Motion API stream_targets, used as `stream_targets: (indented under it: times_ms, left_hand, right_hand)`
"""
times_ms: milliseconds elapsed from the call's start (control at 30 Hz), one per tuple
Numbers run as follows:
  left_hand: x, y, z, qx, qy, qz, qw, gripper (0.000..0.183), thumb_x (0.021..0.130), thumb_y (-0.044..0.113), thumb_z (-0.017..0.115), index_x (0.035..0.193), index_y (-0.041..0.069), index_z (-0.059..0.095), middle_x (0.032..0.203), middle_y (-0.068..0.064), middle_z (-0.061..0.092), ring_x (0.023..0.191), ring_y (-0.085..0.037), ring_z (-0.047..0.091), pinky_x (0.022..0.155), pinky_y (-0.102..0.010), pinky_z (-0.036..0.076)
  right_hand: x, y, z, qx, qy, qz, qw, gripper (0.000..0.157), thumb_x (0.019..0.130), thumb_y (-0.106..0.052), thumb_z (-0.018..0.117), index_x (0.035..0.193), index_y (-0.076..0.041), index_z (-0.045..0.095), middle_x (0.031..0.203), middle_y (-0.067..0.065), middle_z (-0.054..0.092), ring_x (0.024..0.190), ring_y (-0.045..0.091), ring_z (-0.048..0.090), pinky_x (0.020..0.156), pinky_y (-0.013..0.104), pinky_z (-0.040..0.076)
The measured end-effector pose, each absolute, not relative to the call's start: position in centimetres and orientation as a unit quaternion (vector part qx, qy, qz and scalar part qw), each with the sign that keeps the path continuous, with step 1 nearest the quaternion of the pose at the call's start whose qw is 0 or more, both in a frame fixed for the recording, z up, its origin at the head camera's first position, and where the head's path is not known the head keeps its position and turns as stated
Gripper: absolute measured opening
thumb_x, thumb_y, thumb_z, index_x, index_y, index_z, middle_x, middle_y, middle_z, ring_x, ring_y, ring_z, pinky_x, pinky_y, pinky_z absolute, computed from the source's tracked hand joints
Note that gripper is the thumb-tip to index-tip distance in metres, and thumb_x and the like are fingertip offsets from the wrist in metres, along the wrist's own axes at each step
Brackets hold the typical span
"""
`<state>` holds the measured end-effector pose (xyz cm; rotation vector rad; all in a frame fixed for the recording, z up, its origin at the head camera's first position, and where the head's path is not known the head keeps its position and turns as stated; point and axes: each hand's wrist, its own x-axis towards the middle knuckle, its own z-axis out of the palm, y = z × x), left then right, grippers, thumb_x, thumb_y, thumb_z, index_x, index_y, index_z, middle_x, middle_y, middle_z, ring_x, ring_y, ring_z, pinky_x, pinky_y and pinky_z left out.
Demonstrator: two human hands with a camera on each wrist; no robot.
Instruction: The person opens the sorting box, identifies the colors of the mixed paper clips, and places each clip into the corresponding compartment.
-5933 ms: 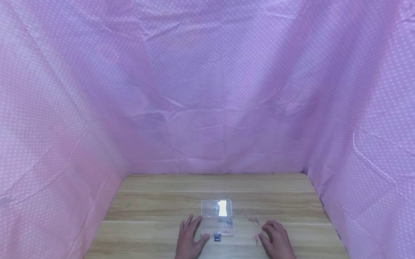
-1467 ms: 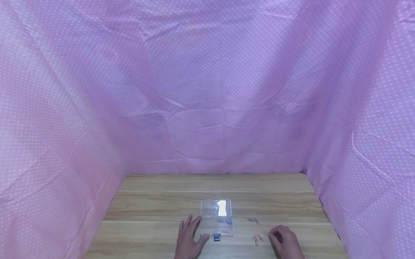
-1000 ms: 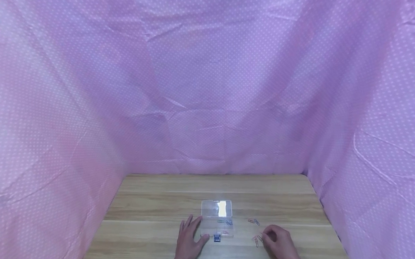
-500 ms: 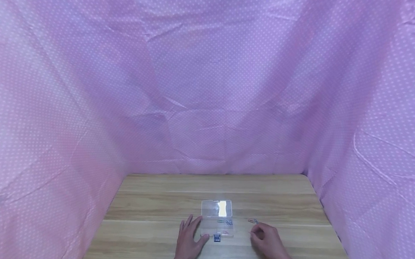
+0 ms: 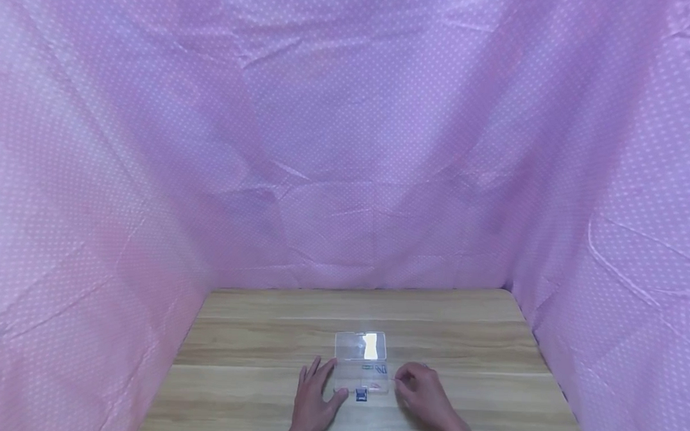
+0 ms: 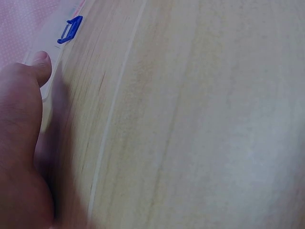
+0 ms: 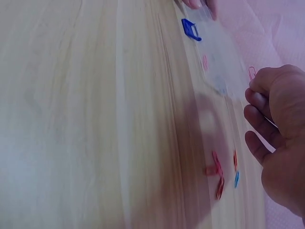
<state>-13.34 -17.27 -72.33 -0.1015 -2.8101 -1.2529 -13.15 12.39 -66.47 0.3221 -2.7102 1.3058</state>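
Observation:
A clear plastic box (image 5: 349, 375) lies on the table with its lid (image 5: 351, 346) swung back and its blue latch (image 5: 361, 395) facing the front. Green (image 5: 367, 367), blue (image 5: 380, 369) and pink (image 5: 375, 386) paper clips lie in separate parts of it. My left hand (image 5: 314, 400) holds the box's left end, thumb (image 6: 43, 64) at the front edge and index finger at the back. Just right of the box, my right hand (image 5: 425, 392) pinches a pink paper clip (image 7: 252, 72) between thumb and index finger, raised above the table.
Beneath the right hand, red and pink paper clips (image 7: 218, 171) lie bunched on the wood-grain table (image 5: 258, 340). An orange-red clip (image 7: 235, 160) and a light blue one (image 7: 237, 179) lie beside them. Pink dotted cloth (image 5: 348, 145) walls in the table's back and sides.
My right hand picked up a pink paper clip near the loose clips, drew back right, then moved left to the box's right edge with it. The left hand and box have stayed put.

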Motion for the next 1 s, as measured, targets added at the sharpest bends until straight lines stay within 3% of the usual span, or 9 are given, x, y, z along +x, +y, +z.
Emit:
stream_targets:
  times_ms: [167, 667, 800, 1000]
  left_hand:
    - [-13.4, -17.3, -72.3, -0.033, -0.912, -0.408, 0.036, 0.073, 0.094, 0.044, 0.089, 0.158, 0.021, 0.064, 0.163, -0.007, 0.068, 0.169, -0.044, 0.042, 0.147, -0.066, 0.014]
    - [-13.2, -17.1, -72.7, -0.038, -0.917, -0.395, 0.045, 0.073, 0.093, 0.046, 0.09, 0.158, 0.023, 0.064, 0.162, -0.004, 0.069, 0.167, -0.042, 0.045, 0.145, -0.067, 0.017]
    - [-13.1, -16.9, -72.6, -0.035, -0.92, -0.387, 0.045, 0.073, 0.094, 0.045, 0.089, 0.159, 0.024, 0.064, 0.163, -0.005, 0.068, 0.167, -0.042, 0.045, 0.145, -0.068, 0.018]
    - [-12.7, -16.9, -71.9, -0.04, -0.915, -0.397, 0.056, 0.07, 0.094, 0.04, 0.09, 0.157, 0.02, 0.065, 0.162, -0.012, 0.068, 0.165, -0.048, 0.045, 0.143, -0.073, 0.018]
  right_hand:
    - [-13.4, 11.2, -66.3, 0.125, -0.893, 0.427, 0.066, 0.013, 0.093, -0.006, 0.086, 0.097, -0.017, 0.081, 0.095, -0.011, 0.08, 0.092, 0.006, 0.071, 0.097, 0.035, 0.064]
    - [-13.7, 9.6, -66.4, 0.151, -0.89, 0.427, 0.042, 0.009, 0.097, -0.006, 0.084, 0.104, -0.009, 0.081, 0.098, -0.005, 0.081, 0.091, 0.002, 0.071, 0.086, 0.025, 0.068]
    - [-13.5, 9.7, -66.3, 0.155, -0.897, 0.412, 0.049, 0.009, 0.097, -0.008, 0.085, 0.106, -0.01, 0.082, 0.101, -0.003, 0.083, 0.093, 0.009, 0.075, 0.089, 0.032, 0.07]
    - [-12.7, 10.1, -65.9, 0.131, -0.907, 0.4, 0.021, 0.013, 0.1, -0.017, 0.083, 0.113, -0.015, 0.082, 0.117, -0.002, 0.084, 0.114, 0.024, 0.078, 0.108, 0.054, 0.067]
